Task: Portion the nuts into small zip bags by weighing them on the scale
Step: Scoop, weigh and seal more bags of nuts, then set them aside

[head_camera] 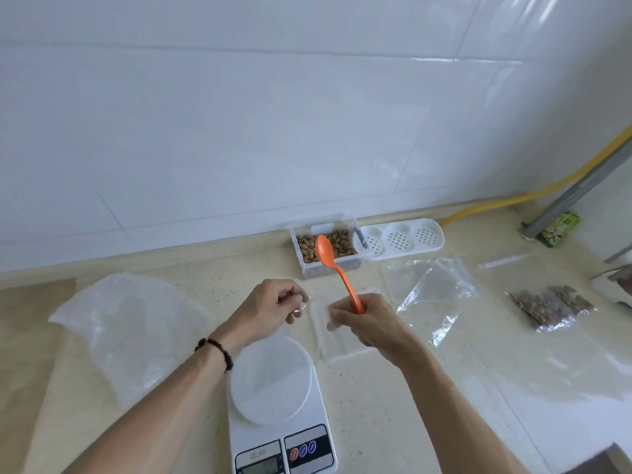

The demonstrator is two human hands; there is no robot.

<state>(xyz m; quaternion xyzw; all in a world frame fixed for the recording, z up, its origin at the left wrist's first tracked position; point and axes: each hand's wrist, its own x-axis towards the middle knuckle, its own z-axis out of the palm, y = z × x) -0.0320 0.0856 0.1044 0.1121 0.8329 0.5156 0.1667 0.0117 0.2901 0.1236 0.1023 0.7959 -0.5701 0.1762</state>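
Note:
A white kitchen scale (273, 381) stands at the near centre with a bare round platform. Above it a small clear zip bag (316, 319) is held between both hands. My left hand (270, 309) pinches its left top edge. My right hand (366, 323) grips an orange spoon (330, 260) by the handle, bowl pointing up, and also holds the bag's right edge. Behind, a clear box of nuts (325, 249) sits against the wall. One filled bag of nuts (550, 307) lies at the right.
A large crumpled plastic bag (126, 323) lies at the left. An empty zip bag (431, 295) lies right of my hands. A white perforated tray (403, 239) stands beside the nut box. A green packet (557, 230) and a yellow hose (513, 200) are at the back right.

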